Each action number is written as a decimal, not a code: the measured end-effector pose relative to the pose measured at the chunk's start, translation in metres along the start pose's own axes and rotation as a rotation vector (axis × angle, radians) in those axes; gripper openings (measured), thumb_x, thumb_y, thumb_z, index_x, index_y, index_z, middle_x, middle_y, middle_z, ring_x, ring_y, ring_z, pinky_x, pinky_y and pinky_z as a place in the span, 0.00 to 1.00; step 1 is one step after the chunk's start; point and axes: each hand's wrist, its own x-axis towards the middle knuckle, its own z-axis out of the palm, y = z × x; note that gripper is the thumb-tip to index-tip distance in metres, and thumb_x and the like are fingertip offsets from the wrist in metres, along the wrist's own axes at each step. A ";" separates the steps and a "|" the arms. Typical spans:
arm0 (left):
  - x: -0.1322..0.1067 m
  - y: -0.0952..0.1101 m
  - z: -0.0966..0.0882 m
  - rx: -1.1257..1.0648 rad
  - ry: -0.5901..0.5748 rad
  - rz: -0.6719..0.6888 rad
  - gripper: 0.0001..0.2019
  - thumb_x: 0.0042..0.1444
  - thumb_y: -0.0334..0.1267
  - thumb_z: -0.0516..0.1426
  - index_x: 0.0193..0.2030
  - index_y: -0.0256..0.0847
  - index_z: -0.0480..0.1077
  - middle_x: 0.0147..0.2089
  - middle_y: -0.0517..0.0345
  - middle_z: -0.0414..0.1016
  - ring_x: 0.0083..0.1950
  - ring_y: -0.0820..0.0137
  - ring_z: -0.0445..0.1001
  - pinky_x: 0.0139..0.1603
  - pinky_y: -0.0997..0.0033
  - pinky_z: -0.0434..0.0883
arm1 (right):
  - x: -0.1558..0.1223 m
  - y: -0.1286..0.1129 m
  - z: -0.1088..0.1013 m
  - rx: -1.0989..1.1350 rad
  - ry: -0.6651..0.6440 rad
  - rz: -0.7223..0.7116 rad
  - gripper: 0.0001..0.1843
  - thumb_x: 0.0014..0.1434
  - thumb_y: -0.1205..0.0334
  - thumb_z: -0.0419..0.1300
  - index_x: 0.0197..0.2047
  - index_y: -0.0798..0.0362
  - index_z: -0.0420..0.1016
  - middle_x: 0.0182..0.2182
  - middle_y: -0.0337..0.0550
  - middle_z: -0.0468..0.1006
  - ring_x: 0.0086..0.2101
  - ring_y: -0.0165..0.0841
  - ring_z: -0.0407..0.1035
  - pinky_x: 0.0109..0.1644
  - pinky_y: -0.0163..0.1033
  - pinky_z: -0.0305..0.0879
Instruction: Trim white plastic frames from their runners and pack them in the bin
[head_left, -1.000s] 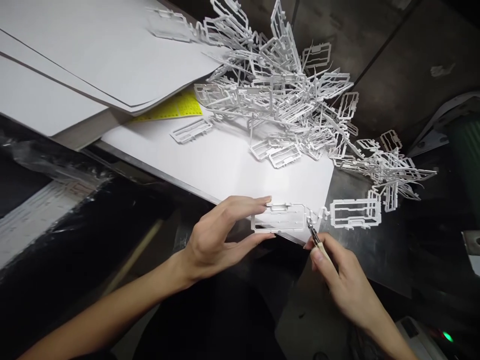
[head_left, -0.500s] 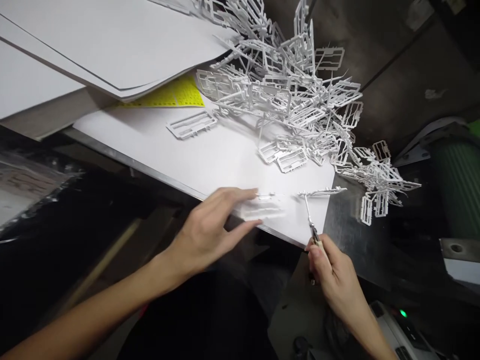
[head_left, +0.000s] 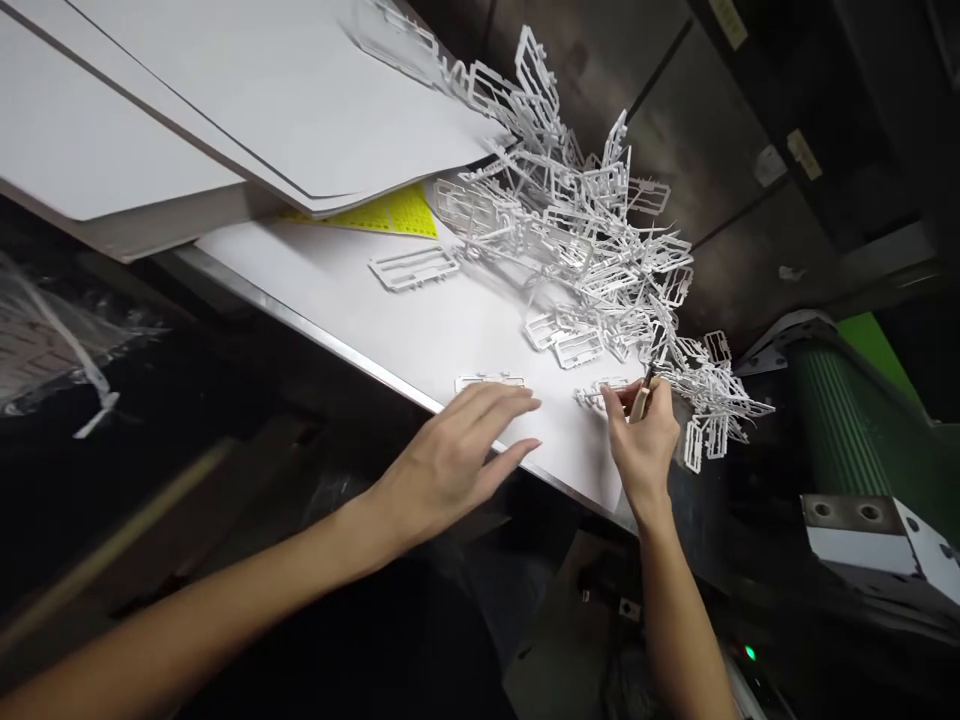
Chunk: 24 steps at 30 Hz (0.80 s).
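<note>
My left hand [head_left: 461,452] lies over the near edge of a white sheet [head_left: 420,320], fingers stretched out and apart, its fingertips just below a flat white plastic frame part [head_left: 489,383] lying on the sheet. My right hand [head_left: 637,445] is closed around a small cutting tool [head_left: 645,390] with a pale handle; its fingertips also pinch a small white plastic sprue piece [head_left: 600,392] resting on the sheet. Behind both hands rises a tangled heap of white plastic frames on runners [head_left: 592,240].
A single loose frame [head_left: 414,267] lies further up the sheet, next to a yellow printed sheet [head_left: 390,213]. Large white boards [head_left: 225,110] overlap at the upper left. A green ribbed roller [head_left: 862,430] and a grey bracket [head_left: 877,540] stand at the right. Crumpled clear plastic [head_left: 52,340] is at the left.
The two joined frames held a second ago are separated. My left hand has let one lie on the sheet; my right hand moved up towards the heap with the tool and a sprue piece.
</note>
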 end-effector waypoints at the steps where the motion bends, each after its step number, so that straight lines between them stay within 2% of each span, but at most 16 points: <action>1: 0.000 0.002 0.003 -0.025 -0.015 -0.003 0.18 0.69 0.33 0.62 0.64 0.39 0.68 0.57 0.46 0.79 0.60 0.58 0.78 0.64 0.53 0.77 | 0.002 -0.002 -0.005 0.053 -0.004 0.016 0.21 0.63 0.45 0.69 0.41 0.48 0.65 0.37 0.42 0.77 0.35 0.40 0.74 0.42 0.44 0.70; 4: 0.006 0.006 0.009 -0.059 -0.020 0.006 0.29 0.69 0.38 0.63 0.73 0.40 0.59 0.66 0.41 0.74 0.67 0.55 0.74 0.67 0.48 0.76 | -0.002 -0.012 -0.032 0.354 -0.014 0.072 0.22 0.62 0.48 0.73 0.43 0.47 0.64 0.39 0.43 0.75 0.38 0.39 0.74 0.45 0.44 0.73; 7: 0.018 0.013 0.014 -0.096 0.006 0.078 0.43 0.65 0.46 0.66 0.79 0.38 0.49 0.74 0.33 0.64 0.76 0.49 0.64 0.73 0.40 0.70 | -0.013 -0.024 -0.056 0.633 -0.072 0.168 0.25 0.59 0.49 0.75 0.43 0.46 0.61 0.37 0.38 0.71 0.35 0.35 0.72 0.43 0.42 0.74; 9: 0.025 0.019 0.017 -0.170 0.004 0.124 0.40 0.66 0.44 0.65 0.77 0.38 0.52 0.73 0.34 0.66 0.74 0.51 0.67 0.72 0.44 0.72 | -0.020 -0.025 -0.064 0.732 -0.117 0.257 0.26 0.57 0.47 0.76 0.43 0.46 0.63 0.36 0.36 0.70 0.33 0.33 0.71 0.41 0.38 0.74; 12: 0.027 0.026 0.022 -0.278 -0.011 0.138 0.27 0.67 0.38 0.64 0.69 0.35 0.64 0.61 0.42 0.78 0.62 0.60 0.78 0.63 0.58 0.80 | -0.028 -0.012 -0.071 0.800 -0.166 0.361 0.26 0.58 0.46 0.76 0.45 0.47 0.67 0.36 0.36 0.70 0.36 0.32 0.72 0.42 0.36 0.73; 15: 0.023 0.028 0.020 -0.272 -0.031 0.103 0.24 0.66 0.37 0.65 0.65 0.34 0.69 0.56 0.43 0.81 0.56 0.60 0.80 0.56 0.60 0.81 | -0.039 0.009 -0.084 0.679 -0.186 0.362 0.21 0.67 0.41 0.68 0.47 0.49 0.70 0.40 0.41 0.75 0.35 0.33 0.72 0.41 0.37 0.72; 18: 0.020 0.027 0.014 -0.200 -0.052 0.053 0.23 0.65 0.36 0.65 0.64 0.34 0.70 0.55 0.44 0.81 0.53 0.59 0.80 0.53 0.59 0.81 | -0.057 0.018 -0.105 0.348 -0.322 0.292 0.24 0.73 0.37 0.59 0.51 0.51 0.74 0.39 0.44 0.79 0.33 0.35 0.72 0.38 0.37 0.70; 21: 0.019 0.028 0.010 -0.144 -0.061 0.034 0.22 0.65 0.36 0.65 0.64 0.35 0.71 0.53 0.45 0.81 0.52 0.60 0.80 0.53 0.60 0.81 | -0.074 0.008 -0.118 0.064 -0.533 0.232 0.23 0.73 0.39 0.61 0.54 0.50 0.78 0.37 0.42 0.80 0.37 0.39 0.75 0.41 0.37 0.71; 24: 0.019 0.030 0.011 -0.118 -0.048 0.061 0.22 0.65 0.34 0.65 0.65 0.35 0.70 0.52 0.46 0.81 0.51 0.60 0.79 0.52 0.60 0.80 | -0.081 -0.006 -0.119 -0.020 -0.599 0.215 0.22 0.73 0.40 0.60 0.54 0.49 0.79 0.38 0.41 0.80 0.37 0.39 0.75 0.41 0.37 0.70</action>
